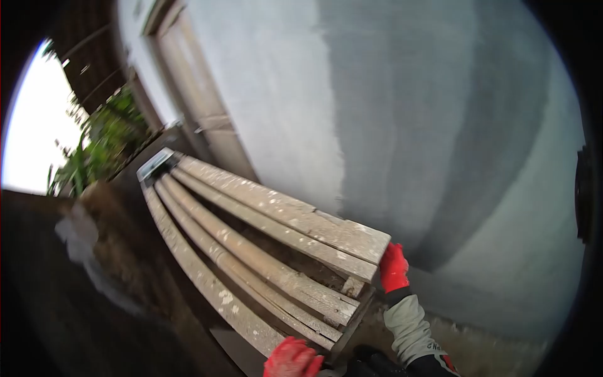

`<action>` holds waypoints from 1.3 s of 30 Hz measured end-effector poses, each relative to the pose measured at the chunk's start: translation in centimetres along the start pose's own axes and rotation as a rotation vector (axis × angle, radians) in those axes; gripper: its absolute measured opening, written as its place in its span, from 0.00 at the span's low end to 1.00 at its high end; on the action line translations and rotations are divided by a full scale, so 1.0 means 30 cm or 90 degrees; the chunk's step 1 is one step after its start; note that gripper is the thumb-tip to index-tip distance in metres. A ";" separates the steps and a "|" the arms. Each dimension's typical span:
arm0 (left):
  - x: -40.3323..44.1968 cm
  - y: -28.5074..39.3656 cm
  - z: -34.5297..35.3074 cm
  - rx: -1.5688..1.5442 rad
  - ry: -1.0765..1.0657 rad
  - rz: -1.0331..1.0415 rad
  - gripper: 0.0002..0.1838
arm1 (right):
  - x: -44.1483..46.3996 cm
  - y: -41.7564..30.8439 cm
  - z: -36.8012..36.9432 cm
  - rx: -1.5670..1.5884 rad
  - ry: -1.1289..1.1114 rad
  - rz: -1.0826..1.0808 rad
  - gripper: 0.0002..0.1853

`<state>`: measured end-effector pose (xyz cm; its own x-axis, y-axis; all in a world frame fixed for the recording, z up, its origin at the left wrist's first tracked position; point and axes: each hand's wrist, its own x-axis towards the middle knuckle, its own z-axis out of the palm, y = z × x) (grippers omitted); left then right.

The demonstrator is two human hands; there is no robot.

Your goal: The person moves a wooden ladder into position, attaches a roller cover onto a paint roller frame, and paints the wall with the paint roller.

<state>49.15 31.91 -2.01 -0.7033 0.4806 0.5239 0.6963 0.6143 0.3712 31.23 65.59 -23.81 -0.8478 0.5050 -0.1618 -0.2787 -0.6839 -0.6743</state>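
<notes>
A long, paint-spattered wooden bench of planks and round poles stretches away from me along the wall. My left hand, in a red glove, is closed over the near end of its left-hand plank. At the near right corner, my right hand in a matching glove grips the end of the wide right-hand plank. Part of its fingers is hidden behind the wood. On the far end rests a pale, shallow tray-like object, too blurred to name.
A wall with light and darker grey patches rises along the right side. Beyond the bench's far end are a wooden door and green plants. Brown, blurred ground lies to the left, with a whitish shape on it.
</notes>
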 end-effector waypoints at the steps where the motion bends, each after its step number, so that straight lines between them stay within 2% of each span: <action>1: -0.039 0.013 0.012 0.065 0.108 -0.079 0.19 | 0.084 0.015 0.010 -0.031 0.004 0.030 0.33; 3: -0.082 0.073 0.057 0.103 0.317 -0.325 0.24 | 0.064 -0.069 0.140 0.114 -0.091 0.154 0.34; 4: -0.139 0.071 0.109 0.135 0.334 -0.346 0.24 | 0.116 -0.061 0.124 0.186 -0.199 0.223 0.34; 6: -0.250 0.056 0.268 -0.042 0.535 -0.555 0.24 | 0.155 -0.086 0.150 0.138 -0.269 0.223 0.35; 10: -0.197 0.146 0.371 -0.127 0.642 -0.560 0.23 | 0.217 -0.041 0.130 0.166 -0.355 0.254 0.33; 13: -0.180 0.154 0.404 -0.205 0.706 -0.543 0.23 | 0.184 -0.046 0.143 0.213 -0.358 0.246 0.29; 14: -0.176 0.137 0.414 -0.114 0.697 -0.516 0.23 | 0.173 -0.065 0.158 0.161 -0.288 0.262 0.27; 15: -0.165 0.124 0.426 -0.022 0.688 -0.488 0.23 | 0.171 -0.075 0.163 0.154 -0.303 0.264 0.27; 16: -0.123 0.139 0.413 -0.104 0.778 -0.503 0.23 | 0.170 -0.074 0.166 0.154 -0.313 0.281 0.27; 17: -0.101 0.145 0.402 -0.100 0.793 -0.502 0.23 | 0.150 -0.087 0.193 0.153 -0.321 0.301 0.27; 20: -0.033 0.153 0.385 -0.307 0.999 -0.555 0.22 | 0.090 -0.126 0.255 0.151 -0.338 0.320 0.29; 23: -0.073 0.116 0.432 -0.212 0.989 -0.517 0.22 | 0.140 -0.121 0.220 0.160 -0.336 0.364 0.31; 24: -0.090 0.100 0.426 -0.313 0.971 -0.571 0.24 | 0.130 -0.123 0.222 0.148 -0.330 0.364 0.31; 25: -0.085 0.097 0.414 -0.299 0.981 -0.573 0.24 | 0.108 -0.129 0.235 0.141 -0.325 0.369 0.31; 27: -0.061 0.099 0.393 -0.308 0.999 -0.489 0.33 | 0.079 -0.130 0.245 0.134 -0.324 0.390 0.31; 28: -0.034 0.083 0.397 -0.282 1.083 -0.458 0.31 | 0.078 -0.129 0.241 0.140 -0.319 0.398 0.31; 29: -0.023 0.084 0.397 -0.270 1.093 -0.466 0.31 | 0.084 -0.136 0.235 0.142 -0.313 0.407 0.31; 33: 0.004 0.130 0.364 -0.283 1.055 -0.453 0.28 | 0.078 -0.165 0.240 0.098 -0.327 0.445 0.30; 35: -0.006 0.130 0.372 -0.340 1.073 -0.451 0.26 | 0.100 -0.168 0.232 0.065 -0.363 0.403 0.29; 36: -0.009 0.141 0.372 -0.298 1.051 -0.469 0.24 | 0.122 -0.158 0.218 0.050 -0.369 0.389 0.29; 37: -0.044 0.113 0.405 -0.358 1.074 -0.441 0.22 | 0.128 -0.155 0.221 0.027 -0.371 0.404 0.29; 39: -0.044 0.140 0.371 -0.299 1.014 -0.516 0.22 | 0.135 -0.133 0.198 0.023 -0.315 0.369 0.28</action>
<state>51.40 40.82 -9.68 -0.2548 -0.9526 0.1660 0.4723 0.0273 0.8810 26.23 67.24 -17.49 -0.9638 -0.2294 -0.1355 0.2657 -0.7890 -0.5540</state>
